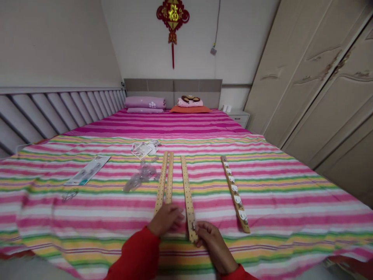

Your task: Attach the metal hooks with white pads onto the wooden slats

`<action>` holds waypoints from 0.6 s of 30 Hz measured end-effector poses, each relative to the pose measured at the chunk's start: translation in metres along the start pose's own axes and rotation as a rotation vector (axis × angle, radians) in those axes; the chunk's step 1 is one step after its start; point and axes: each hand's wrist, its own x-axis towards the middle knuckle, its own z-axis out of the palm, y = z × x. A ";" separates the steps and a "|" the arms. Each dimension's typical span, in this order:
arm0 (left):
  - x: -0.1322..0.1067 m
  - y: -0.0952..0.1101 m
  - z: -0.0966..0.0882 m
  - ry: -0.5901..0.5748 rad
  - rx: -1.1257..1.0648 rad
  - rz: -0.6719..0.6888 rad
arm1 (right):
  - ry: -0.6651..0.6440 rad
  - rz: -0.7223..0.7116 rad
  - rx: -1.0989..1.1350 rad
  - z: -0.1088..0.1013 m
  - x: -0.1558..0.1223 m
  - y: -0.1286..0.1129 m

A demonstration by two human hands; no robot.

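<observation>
A perforated wooden strip (188, 190) lies lengthwise in front of me, with a small metal piece (193, 225) on its near end. My right hand (214, 241) pinches that near end from the right, its fingertips beside the metal piece. To the left of the strip, my left hand (167, 219) hovers with its fingers apart. It hides the near ends of two more perforated strips, a left one (161, 182) and a right one (169, 175). Farther right lies a strip fitted with several white-backed metal pieces (234, 189).
Crumpled clear plastic bags (142, 175) and a pile of small packets (145, 148) lie left of the strips. Beyond them are a long flat package (89, 171) and thin wire pieces (70, 194). All rest on a striped bedsheet (271, 202); a wardrobe (317, 77) stands right.
</observation>
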 end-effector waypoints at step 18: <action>0.077 0.023 -0.100 0.773 0.388 0.399 | 0.160 -0.240 -0.141 -0.007 -0.003 -0.022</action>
